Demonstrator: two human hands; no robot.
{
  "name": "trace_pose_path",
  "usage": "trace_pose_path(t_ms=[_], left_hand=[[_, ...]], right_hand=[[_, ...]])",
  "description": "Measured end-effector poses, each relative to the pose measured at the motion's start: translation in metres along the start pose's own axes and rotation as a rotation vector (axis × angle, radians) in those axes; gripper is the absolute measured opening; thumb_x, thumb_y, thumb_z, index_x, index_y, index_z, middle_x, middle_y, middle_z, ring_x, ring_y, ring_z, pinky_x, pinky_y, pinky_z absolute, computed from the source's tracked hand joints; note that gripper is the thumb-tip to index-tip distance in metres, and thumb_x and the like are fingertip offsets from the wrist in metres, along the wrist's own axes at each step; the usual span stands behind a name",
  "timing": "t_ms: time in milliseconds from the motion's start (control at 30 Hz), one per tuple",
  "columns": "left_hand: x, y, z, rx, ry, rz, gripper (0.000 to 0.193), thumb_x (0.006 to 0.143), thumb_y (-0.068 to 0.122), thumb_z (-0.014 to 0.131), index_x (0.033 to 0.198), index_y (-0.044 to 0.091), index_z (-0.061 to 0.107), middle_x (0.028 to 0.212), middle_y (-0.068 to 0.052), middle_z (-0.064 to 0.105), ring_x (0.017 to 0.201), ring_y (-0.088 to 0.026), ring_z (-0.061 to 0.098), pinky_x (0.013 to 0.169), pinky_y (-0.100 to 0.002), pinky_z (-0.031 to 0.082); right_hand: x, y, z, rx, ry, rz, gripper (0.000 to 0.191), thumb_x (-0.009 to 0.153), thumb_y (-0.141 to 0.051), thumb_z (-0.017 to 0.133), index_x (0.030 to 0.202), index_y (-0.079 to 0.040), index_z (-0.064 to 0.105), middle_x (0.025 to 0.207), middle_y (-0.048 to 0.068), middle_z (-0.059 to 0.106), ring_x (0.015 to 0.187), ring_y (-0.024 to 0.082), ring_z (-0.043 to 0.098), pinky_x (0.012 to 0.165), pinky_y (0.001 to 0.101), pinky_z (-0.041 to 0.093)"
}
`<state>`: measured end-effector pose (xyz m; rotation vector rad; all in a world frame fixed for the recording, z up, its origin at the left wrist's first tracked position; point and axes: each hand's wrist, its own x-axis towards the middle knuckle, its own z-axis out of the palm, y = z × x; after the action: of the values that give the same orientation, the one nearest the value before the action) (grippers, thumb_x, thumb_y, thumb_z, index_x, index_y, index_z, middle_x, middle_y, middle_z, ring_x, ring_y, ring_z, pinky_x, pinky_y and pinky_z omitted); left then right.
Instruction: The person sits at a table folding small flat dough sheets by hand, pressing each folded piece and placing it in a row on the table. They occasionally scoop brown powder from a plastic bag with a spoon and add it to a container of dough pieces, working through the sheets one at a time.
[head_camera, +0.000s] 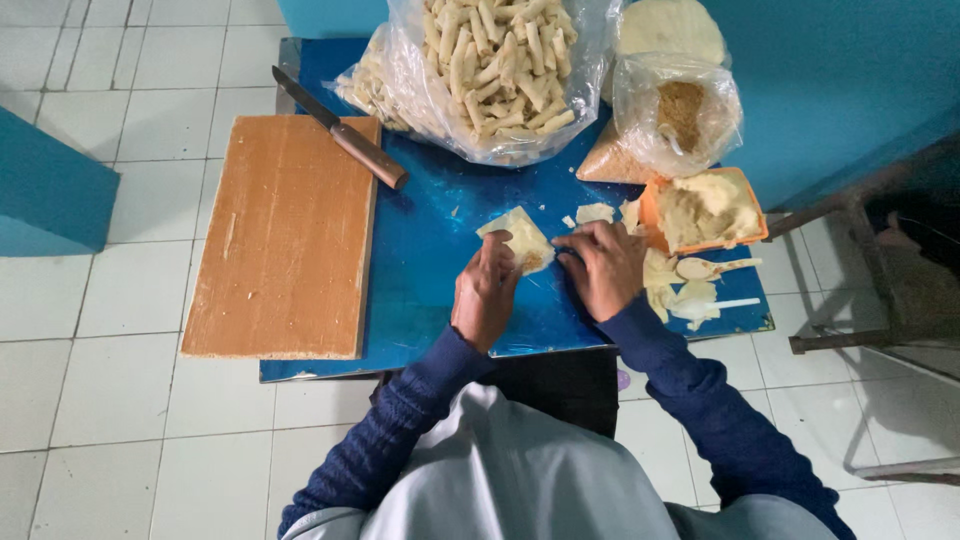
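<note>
Wrapper: pale square wrapper (521, 237) lay on the blue desk (430, 250), between both hands.
Left hand: left hand (484, 295) pinned the wrapper's near corner, fingers curled on it.
Right hand: right hand (604, 268) touched its right edge, fingers bent; couldn't tell if pinching.
Nearby: orange tub (706, 208) of filling beside the right hand; bag of rolls (500, 70) behind; knife (340, 130) on wooden board (285, 235), well left.
</note>
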<state>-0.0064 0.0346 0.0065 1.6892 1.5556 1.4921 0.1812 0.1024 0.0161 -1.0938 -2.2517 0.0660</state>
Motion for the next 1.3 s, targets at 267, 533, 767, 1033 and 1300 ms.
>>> trace_pose_path(t_ms=[267,533,767,1033,1300], left_hand=[[-0.002,-0.002,0.000,0.053,-0.023,0.043,0.055,0.077,-0.011,0.074,0.125,0.003,0.053,0.100,-0.013,0.064,0.090,-0.027,0.072,0.072,-0.036,0.059],[-0.002,0.001,-0.001,0.036,-0.049,0.034,0.054,0.077,-0.010,0.075,0.124,0.003,0.053,0.110,-0.017,0.064,0.092,-0.030,0.071,0.076,-0.037,0.059],[0.000,0.000,-0.004,0.187,-0.072,0.152,0.051,0.075,-0.006,0.077,0.120,0.002,0.054,0.114,-0.017,0.063,0.104,-0.039,0.061,0.087,-0.045,0.051],[0.004,0.005,-0.008,0.208,-0.109,0.188,0.044,0.070,-0.001,0.078,0.111,0.000,0.061,0.110,-0.016,0.058,0.105,-0.038,0.056,0.091,-0.045,0.049],[0.015,0.013,-0.007,0.316,-0.096,0.207,0.021,0.078,0.002,0.072,0.098,0.001,0.066,0.102,-0.013,0.057,0.100,-0.035,0.056,0.085,-0.044,0.049]], right_hand=[[0.005,-0.002,0.010,0.047,-0.019,0.037,0.007,0.085,-0.017,0.078,0.088,-0.014,0.073,0.091,0.004,0.068,0.093,0.029,0.066,0.081,0.0426,0.046],[0.005,0.004,0.015,0.304,-0.104,0.035,0.007,0.095,-0.010,0.070,0.102,-0.010,0.073,0.101,0.006,0.075,0.091,0.026,0.072,0.080,0.0387,0.051],[0.002,0.005,0.012,0.098,-0.075,-0.135,0.019,0.086,-0.010,0.072,0.105,-0.014,0.073,0.106,0.001,0.076,0.096,0.021,0.069,0.085,0.0425,0.036],[0.012,0.005,0.015,0.091,-0.103,-0.127,0.004,0.096,-0.018,0.071,0.098,-0.016,0.069,0.096,-0.001,0.073,0.090,0.020,0.068,0.087,0.0416,0.035],[0.030,-0.005,0.014,0.156,-0.139,-0.073,0.005,0.096,-0.019,0.066,0.097,-0.014,0.066,0.094,0.000,0.072,0.092,0.022,0.067,0.085,0.0448,0.035]])
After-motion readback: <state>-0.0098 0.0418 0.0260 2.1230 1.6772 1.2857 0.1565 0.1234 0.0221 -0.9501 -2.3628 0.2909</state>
